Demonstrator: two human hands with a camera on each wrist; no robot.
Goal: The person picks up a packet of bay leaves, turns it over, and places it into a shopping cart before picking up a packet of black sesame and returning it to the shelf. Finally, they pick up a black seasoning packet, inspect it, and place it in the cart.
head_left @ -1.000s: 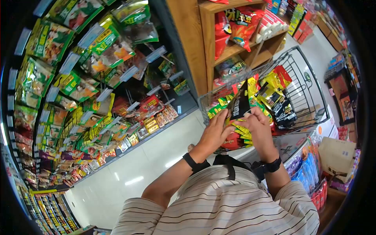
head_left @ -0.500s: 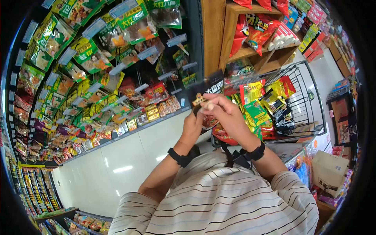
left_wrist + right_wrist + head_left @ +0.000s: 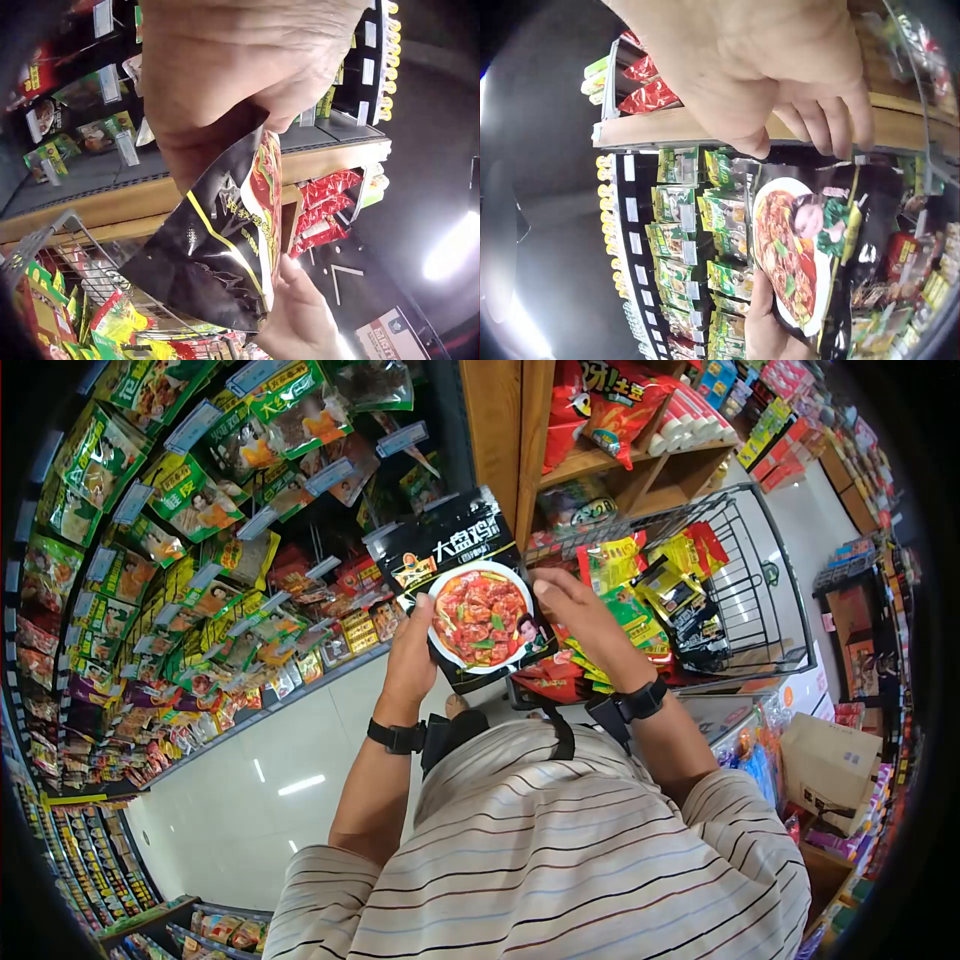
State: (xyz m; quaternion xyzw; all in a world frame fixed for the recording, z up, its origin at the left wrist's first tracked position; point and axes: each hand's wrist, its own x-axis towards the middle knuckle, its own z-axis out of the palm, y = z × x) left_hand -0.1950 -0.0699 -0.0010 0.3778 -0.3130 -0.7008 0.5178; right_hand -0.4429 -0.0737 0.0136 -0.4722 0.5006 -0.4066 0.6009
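Both bent forearms reach forward, the left hand (image 3: pixel 408 660) and right hand (image 3: pixel 590 622) held apart before the torso (image 3: pixel 560 840), thumbs in front, fingers (image 3: pixel 832 124) curving behind.

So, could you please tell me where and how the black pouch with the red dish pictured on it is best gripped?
I'd take the black pouch by its long side edges, coming in from left and right, thumbs on the printed front and fingers behind. It looks thin and flexible, its broad face turned to the head view, so pinching opposite edges should keep it spread.
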